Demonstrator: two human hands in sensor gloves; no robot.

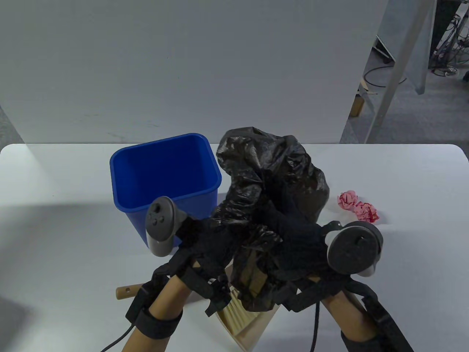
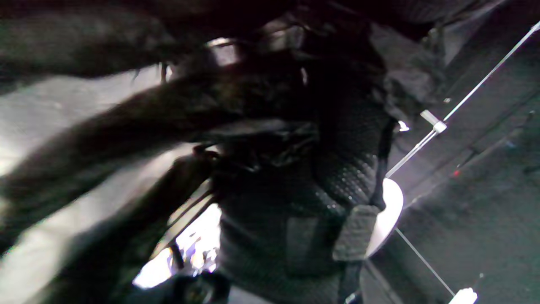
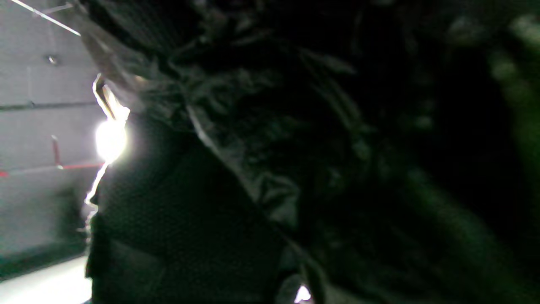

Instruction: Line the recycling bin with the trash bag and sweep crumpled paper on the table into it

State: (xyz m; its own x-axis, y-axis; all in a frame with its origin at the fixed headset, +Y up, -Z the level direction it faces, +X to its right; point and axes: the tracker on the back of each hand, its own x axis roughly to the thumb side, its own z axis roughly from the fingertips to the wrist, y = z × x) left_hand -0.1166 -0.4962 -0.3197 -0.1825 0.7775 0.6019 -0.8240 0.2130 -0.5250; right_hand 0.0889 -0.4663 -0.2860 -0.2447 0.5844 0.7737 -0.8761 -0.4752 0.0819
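Observation:
A black trash bag (image 1: 271, 172) billows up above the table, held between both hands just right of the blue recycling bin (image 1: 165, 176), which stands upright and unlined. My left hand (image 1: 209, 245) grips the bag's lower left folds. My right hand (image 1: 293, 238) clutches the bag's lower right part. Two pink crumpled paper balls (image 1: 357, 206) lie on the table right of the bag. In both wrist views dark bag film (image 2: 261, 143) (image 3: 261, 139) fills the frame, blurred, with gloved fingers against it.
A wooden dustpan with a brush (image 1: 242, 322) lies on the table under my wrists, its handle (image 1: 126, 292) poking left. The white table (image 1: 55, 220) ends at a grey wall panel behind the bin. A floor with cables shows at far right.

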